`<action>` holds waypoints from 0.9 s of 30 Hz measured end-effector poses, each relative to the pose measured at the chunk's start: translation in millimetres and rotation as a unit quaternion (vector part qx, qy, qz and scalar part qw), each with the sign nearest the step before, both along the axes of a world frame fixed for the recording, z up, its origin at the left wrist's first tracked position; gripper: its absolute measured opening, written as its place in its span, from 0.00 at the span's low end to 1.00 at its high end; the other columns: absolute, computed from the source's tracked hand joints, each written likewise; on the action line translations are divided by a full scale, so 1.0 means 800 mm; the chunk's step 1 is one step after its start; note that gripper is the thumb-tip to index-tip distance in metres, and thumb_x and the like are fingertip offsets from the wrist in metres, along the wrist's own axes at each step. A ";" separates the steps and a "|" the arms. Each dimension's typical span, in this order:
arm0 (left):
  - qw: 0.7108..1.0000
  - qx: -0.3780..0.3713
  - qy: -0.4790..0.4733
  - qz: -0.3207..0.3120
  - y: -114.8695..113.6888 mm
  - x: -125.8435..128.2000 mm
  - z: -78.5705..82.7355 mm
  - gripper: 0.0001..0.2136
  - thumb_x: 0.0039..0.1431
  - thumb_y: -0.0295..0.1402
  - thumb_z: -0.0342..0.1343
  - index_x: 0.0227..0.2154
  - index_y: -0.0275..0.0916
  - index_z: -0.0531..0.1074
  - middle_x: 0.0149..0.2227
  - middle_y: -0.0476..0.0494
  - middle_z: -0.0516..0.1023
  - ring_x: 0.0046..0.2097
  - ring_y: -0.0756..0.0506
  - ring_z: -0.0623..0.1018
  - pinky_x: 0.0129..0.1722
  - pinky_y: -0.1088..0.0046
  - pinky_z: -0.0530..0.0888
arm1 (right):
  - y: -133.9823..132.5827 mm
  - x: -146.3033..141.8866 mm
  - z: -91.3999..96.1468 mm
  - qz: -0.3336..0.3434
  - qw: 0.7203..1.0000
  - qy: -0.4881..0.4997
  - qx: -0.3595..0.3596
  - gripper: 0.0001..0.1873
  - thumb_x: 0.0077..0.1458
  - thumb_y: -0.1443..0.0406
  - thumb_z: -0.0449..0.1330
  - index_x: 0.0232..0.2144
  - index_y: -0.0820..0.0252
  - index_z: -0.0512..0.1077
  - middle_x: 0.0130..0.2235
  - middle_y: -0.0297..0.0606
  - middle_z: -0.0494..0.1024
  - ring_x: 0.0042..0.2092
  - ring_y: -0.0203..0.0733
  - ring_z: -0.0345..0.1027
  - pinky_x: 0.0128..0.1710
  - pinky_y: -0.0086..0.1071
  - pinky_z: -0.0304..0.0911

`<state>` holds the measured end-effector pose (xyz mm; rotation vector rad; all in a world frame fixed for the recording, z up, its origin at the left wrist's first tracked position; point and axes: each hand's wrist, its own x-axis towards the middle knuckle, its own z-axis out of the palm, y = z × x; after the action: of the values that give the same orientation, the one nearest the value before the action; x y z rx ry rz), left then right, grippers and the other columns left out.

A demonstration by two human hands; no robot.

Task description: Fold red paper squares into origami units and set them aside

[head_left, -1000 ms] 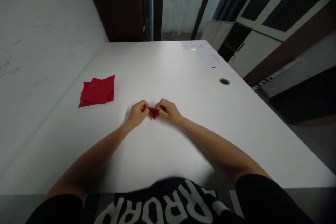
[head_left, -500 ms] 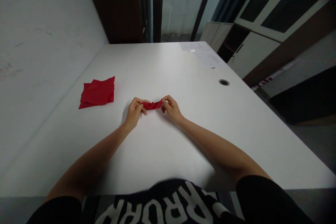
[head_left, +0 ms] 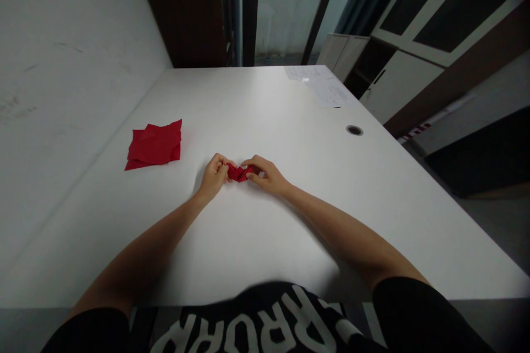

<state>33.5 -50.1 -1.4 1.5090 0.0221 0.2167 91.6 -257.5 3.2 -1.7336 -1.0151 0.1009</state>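
A small folded piece of red paper (head_left: 237, 172) is held between both hands just above the white table (head_left: 265, 220), near its middle. My left hand (head_left: 214, 175) pinches its left end with curled fingers. My right hand (head_left: 261, 174) pinches the right end, its fingers pressed over the paper. Most of the paper is hidden by my fingers. A stack of loose red paper sheets (head_left: 154, 144) lies flat on the table to the left, well apart from both hands.
White printed sheets (head_left: 321, 85) lie at the table's far right corner. A round cable hole (head_left: 354, 130) sits near the right edge. A white wall runs along the left side; cabinets (head_left: 397, 80) stand to the right beyond the table.
The red paper was bunched a second ago, then stretched into a strip between my hands. Now my hands have come back together and the paper is folded short again.
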 end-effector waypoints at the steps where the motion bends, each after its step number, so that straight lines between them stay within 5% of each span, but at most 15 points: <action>1: 1.000 0.000 0.003 0.001 0.001 0.000 0.001 0.07 0.53 0.27 0.51 0.33 0.42 0.59 0.37 0.51 0.80 0.18 0.57 0.62 0.22 0.77 0.71 | -0.001 0.000 0.000 0.002 1.000 -0.015 -0.010 0.13 0.60 0.61 0.60 0.46 0.57 0.74 0.39 0.37 0.75 0.35 0.36 0.67 0.37 0.30 0.65; 10: 0.997 -0.077 0.014 0.011 0.013 0.009 -0.005 0.06 0.54 0.29 0.50 0.35 0.42 0.60 0.37 0.51 0.79 0.18 0.57 0.59 0.22 0.78 0.69 | 0.001 0.000 -0.006 0.000 0.997 0.064 -0.044 0.14 0.64 0.56 0.57 0.33 0.60 0.73 0.27 0.33 0.77 0.28 0.35 0.69 0.30 0.27 0.61; 19: 0.999 0.017 0.001 -0.040 0.015 0.010 -0.005 0.10 0.56 0.37 0.62 0.36 0.38 0.72 0.54 0.40 0.75 0.28 0.56 0.72 0.35 0.73 0.76 | -0.003 0.005 -0.005 -0.079 0.996 -0.008 -0.045 0.13 0.64 0.56 0.57 0.37 0.59 0.75 0.31 0.36 0.80 0.30 0.36 0.71 0.33 0.29 0.63; 24: 0.997 0.070 -0.008 -0.036 0.020 0.012 -0.016 0.10 0.54 0.34 0.64 0.35 0.39 0.69 0.31 0.50 0.77 0.27 0.52 0.74 0.30 0.75 0.71 | -0.002 0.006 -0.010 -0.099 0.995 0.002 -0.022 0.13 0.63 0.56 0.58 0.38 0.58 0.75 0.33 0.37 0.80 0.31 0.37 0.72 0.33 0.31 0.65; 27: 0.998 0.065 -0.008 -0.004 0.020 0.015 -0.022 0.11 0.53 0.36 0.65 0.32 0.39 0.67 0.26 0.52 0.74 0.26 0.52 0.73 0.28 0.76 0.70 | 0.002 0.008 -0.014 -0.108 0.992 0.063 0.017 0.14 0.62 0.54 0.60 0.36 0.58 0.73 0.32 0.37 0.80 0.30 0.38 0.72 0.33 0.32 0.68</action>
<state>45.2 -34.3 -18.7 1.6356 -0.0115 0.2279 98.1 -255.9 -8.4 -1.7720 -0.7291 0.0530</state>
